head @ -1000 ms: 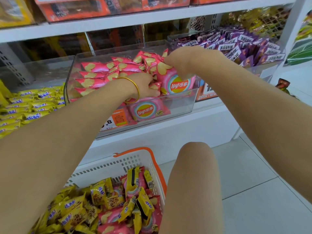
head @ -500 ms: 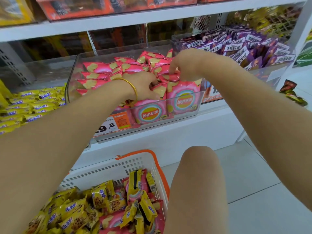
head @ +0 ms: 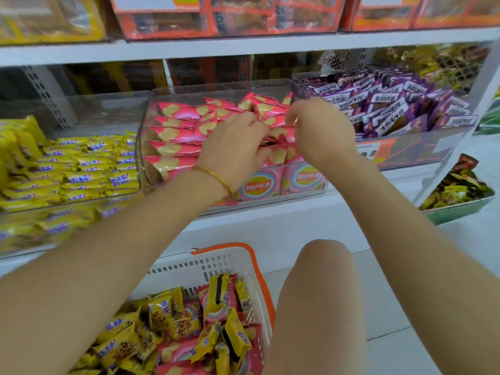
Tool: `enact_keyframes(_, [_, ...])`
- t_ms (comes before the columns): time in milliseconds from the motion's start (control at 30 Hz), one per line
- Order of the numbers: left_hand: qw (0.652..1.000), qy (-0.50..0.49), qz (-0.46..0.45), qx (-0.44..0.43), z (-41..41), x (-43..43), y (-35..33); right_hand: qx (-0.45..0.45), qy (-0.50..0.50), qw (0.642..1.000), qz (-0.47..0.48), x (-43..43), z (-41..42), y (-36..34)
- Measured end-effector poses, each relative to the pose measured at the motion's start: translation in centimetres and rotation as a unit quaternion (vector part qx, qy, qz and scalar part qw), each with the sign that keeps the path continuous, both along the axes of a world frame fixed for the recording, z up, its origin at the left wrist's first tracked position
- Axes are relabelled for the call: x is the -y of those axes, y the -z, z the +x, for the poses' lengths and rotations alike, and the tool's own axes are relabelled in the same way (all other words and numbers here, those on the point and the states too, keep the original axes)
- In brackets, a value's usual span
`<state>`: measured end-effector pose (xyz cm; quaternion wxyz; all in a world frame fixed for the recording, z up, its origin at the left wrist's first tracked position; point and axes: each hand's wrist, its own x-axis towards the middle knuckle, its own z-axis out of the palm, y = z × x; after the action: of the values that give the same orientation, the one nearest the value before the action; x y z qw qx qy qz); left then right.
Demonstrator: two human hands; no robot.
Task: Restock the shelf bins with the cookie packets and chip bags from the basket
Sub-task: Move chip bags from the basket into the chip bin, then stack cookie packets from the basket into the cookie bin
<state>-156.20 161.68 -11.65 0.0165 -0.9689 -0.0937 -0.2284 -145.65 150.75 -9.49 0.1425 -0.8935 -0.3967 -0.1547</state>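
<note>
Many pink chip bags [head: 176,131] already packed in rows in clear bin [head: 216,89], mid frame, on lower shelf [head: 270,220]; bin looking nearly full. Approx. halfway through task, judging by basket [head: 254,266] at bottom centre on floor [head: 392,320]: plenty left in it, mostly yellow cookie packets [head: 162,312] w/ a few pink bags mixed in. Left of frame: bin of yellow packets [head: 89,169], partly stocked, room at back. Right of frame: bin of purple packets [head: 392,109], prob. not part of job.

At centre, left hand [head: 232,147], gold bracelet [head: 216,177] at wrist: palm down over front rows of chip bags, fingers bent down among them, tips hidden; gripping vs. just pressing, cannot tell. Just to its right, close but apart, right hand [head: 322,131]: fingers curled, pinching crimped top edge of a bag at front right of bin. Prob. tucking bags into place. Bare knee [head: 322,293] lower right, beside basket.
</note>
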Motion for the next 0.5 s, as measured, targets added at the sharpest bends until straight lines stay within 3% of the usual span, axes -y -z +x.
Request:
enact_keyframes(67, [0.997,0.027,0.005,0.068,-3.8,0.4,0.5,0.018,-0.056,0.995,0.075,-0.1,-3.7,-0.3])
enact_keyframes(167, [0.999,0.027,-0.03,0.026,-10.2,0.0,2.7,-0.038,-0.181,0.979,0.089,-2.1,-9.7,0.7])
enact_keyframes(333, [0.987,-0.009,-0.08,-0.138,-20.2,-3.1,7.7,-0.146,-0.294,0.944,-0.004,-5.5,-17.5,5.9])
enact_keyframes(500, [0.958,-0.04,-0.097,-0.266,-26.2,-6.6,12.5,-0.169,-0.302,0.915,-0.207,-8.4,-20.2,14.8])
